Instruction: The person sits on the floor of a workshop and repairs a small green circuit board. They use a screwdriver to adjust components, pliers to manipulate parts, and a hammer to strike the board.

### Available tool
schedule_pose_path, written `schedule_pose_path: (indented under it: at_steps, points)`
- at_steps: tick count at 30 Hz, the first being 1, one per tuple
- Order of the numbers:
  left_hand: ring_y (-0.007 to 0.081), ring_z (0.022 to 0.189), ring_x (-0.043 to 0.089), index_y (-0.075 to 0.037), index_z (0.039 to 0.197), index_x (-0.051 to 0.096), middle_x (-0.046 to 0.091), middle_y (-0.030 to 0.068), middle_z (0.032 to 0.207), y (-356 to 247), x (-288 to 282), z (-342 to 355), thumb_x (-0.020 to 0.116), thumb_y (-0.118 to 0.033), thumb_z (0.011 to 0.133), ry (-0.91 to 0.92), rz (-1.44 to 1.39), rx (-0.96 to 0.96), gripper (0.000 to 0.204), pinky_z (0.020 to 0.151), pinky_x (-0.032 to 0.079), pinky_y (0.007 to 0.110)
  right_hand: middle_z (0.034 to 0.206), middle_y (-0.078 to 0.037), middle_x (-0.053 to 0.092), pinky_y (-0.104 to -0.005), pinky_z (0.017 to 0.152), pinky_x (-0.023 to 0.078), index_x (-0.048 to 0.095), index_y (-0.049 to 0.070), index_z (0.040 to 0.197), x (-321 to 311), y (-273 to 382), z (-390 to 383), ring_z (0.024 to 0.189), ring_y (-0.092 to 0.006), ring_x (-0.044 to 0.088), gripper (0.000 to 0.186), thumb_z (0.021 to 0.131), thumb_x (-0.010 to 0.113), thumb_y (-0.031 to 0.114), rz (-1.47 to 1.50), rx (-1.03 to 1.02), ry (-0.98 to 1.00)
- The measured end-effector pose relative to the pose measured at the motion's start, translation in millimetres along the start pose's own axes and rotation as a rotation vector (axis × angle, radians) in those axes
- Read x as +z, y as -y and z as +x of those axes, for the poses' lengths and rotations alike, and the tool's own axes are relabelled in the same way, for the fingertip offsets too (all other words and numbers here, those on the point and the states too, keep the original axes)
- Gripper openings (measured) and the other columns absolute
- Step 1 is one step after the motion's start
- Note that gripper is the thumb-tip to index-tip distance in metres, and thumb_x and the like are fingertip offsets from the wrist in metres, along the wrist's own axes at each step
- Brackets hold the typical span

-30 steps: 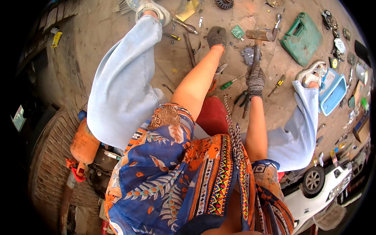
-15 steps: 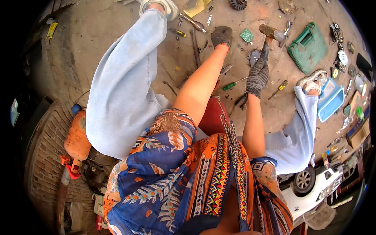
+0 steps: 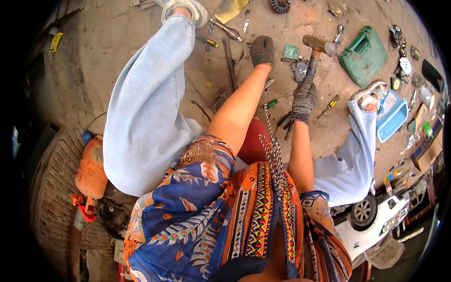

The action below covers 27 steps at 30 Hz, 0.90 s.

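My left hand [image 3: 262,50], in a dark grey glove, is closed over the ground, its fingers curled; whatever they may hold is hidden. To its right lie a small green circuit board [image 3: 291,51] and a grey square piece [image 3: 300,70]. My right hand [image 3: 305,102], gloved in grey knit, grips the handle of a hammer [image 3: 319,44]. The hammer's head is just right of the green board, and its handle passes beside the grey piece. A green-handled screwdriver [image 3: 271,104] lies left of my right hand, and a yellow-handled screwdriver [image 3: 334,101] to its right.
A green plastic case [image 3: 363,56] and a blue tray [image 3: 393,122] lie on the right, near my shoe. Pliers [image 3: 285,120] rest near my right wrist. A wooden-handled tool [image 3: 228,31] and a metal bar [image 3: 230,63] lie left. An orange tank [image 3: 91,168] stands far left.
The green board has shifted slightly nearer to me, closer to the grey piece. Both hands and the hammer have come a little toward me. The whole view has shifted slightly.
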<state>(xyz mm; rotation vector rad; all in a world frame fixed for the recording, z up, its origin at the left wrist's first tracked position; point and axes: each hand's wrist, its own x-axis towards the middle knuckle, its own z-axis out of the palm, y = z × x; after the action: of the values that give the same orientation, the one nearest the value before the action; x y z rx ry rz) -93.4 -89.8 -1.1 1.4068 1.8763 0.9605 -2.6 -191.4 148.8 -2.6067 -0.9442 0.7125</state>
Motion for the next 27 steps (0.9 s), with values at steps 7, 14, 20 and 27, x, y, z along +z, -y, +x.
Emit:
schedule_pose_path:
  at_steps: [7,14,20,27]
  points:
    - [0.0315,0.08,0.061,-0.001,0.089,0.064,0.064,0.0164,0.087,-11,-15,6,0.06,-0.018,0.081,0.225,-0.243,-0.345,0.019,0.074,0.047,0.038,0.093,-0.027,0.061,-0.0479,0.075,0.045,0.055,-0.001,0.108,8,9,-19,0.088,-0.0434,0.058,0.057,0.089,0.042,0.051,-0.283,0.203,0.198]
    - [0.0351,0.091,0.056,-0.004,0.097,0.061,0.06,0.0173,0.097,-16,-25,-3,0.061,-0.018,0.077,0.195,0.054,0.02,0.025,0.081,0.044,0.044,0.072,-0.014,0.06,-0.0368,0.06,0.047,0.058,0.0,0.09,19,-15,-19,0.064,-0.0247,0.059,0.054,0.09,0.043,0.051,0.466,0.339,0.288]
    - [0.0339,0.106,0.048,-0.007,0.109,0.056,0.051,0.0157,0.116,-44,-35,-28,0.067,-0.021,0.069,0.415,0.165,0.505,0.043,0.092,0.039,0.044,0.056,-0.001,0.049,-0.0249,0.038,0.031,0.054,0.007,0.075,-17,11,-46,0.042,-0.0102,0.042,0.05,0.089,0.045,0.054,0.767,0.569,0.091]
    - [0.0351,0.095,0.056,-0.011,0.105,0.061,0.062,0.0122,0.102,-55,-8,-1,0.058,-0.017,0.079,0.569,0.264,0.391,0.026,0.083,0.045,0.042,0.052,0.001,0.045,-0.0249,0.035,0.028,0.051,0.008,0.073,-54,5,-78,0.038,-0.009,0.038,0.046,0.087,0.052,0.052,0.768,0.636,0.166]
